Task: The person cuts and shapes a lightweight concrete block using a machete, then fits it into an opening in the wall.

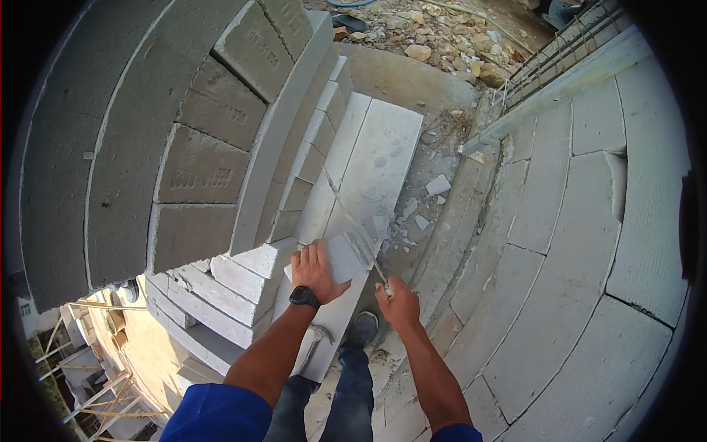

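Observation:
My left hand [314, 271], with a black watch on the wrist, grips the near side of a small pale concrete block [345, 255]. The block rests on longer light-grey blocks [381, 151]. In my right hand [398, 302] is the handle of a hand saw [380, 271], fingers wrapped around it. Its thin blade, somewhat blurred, slants away to the upper left along the block's right side; I cannot tell how deep it sits in the block. Nearer my legs, a hammer [318, 339] lies on the pale block surface.
Stacked grey blocks [202, 166] rise on the left. A block wall [556, 243] stands on the right. Broken chips [437, 185] lie in the narrow gap between. Rubble [420, 51] and steel bars [549, 55] are at the far end. My shoe [363, 328] is close below.

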{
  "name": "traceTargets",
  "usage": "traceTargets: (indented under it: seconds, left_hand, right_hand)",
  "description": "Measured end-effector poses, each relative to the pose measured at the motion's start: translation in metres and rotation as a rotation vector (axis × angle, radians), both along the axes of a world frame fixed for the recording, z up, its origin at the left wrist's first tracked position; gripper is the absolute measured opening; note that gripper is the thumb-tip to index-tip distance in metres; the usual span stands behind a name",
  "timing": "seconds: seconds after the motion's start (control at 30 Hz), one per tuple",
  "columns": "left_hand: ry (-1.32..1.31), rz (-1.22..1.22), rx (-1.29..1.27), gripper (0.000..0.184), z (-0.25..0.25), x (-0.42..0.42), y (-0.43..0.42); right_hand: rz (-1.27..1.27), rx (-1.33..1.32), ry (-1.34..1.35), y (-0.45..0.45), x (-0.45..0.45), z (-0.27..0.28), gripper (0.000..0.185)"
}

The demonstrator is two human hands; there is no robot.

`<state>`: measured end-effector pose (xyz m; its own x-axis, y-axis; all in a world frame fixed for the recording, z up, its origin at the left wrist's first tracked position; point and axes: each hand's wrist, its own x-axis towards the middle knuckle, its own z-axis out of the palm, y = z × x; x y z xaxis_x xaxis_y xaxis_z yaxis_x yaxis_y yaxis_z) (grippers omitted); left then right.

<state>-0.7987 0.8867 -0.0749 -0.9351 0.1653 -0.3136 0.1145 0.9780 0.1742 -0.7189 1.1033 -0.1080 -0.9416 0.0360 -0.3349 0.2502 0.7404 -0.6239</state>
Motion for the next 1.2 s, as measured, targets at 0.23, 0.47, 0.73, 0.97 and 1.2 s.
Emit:
traceTargets:
  seconds: [0.23, 0.47, 0.73, 0.97, 1.2]
  left_hand:
    - [-0.034, 0.022, 0.032, 0.114, -0.001, 0.000, 0.002]
    - [0.037, -0.015, 0.000, 0.111, -0.001, 0.001, 0.001]
    - [-0.019, 0.024, 0.027, 0.111, 0.002, -0.002, 0.002]
    - [0.029, 0.007, 0.038, 0.109, -0.001, 0.002, 0.001]
    - [-0.004, 0.026, 0.046, 0.109, 0.001, -0.002, 0.000]
  right_hand:
    - [-0.252, -0.407, 0.381, 0.005, -0.024, 0.073, 0.023]
    - [-0.019, -0.124, -0.040, 0.005, -0.015, -0.017, 0.024]
    - [-0.343, -0.489, 0.274, 0.004, -0.017, 0.064, 0.020]
    - [-0.006, -0.077, 0.053, 0.007, -0.005, -0.018, 0.025]
    - [-0.384, -0.506, 0.336, -0.001, -0.017, 0.068, 0.026]
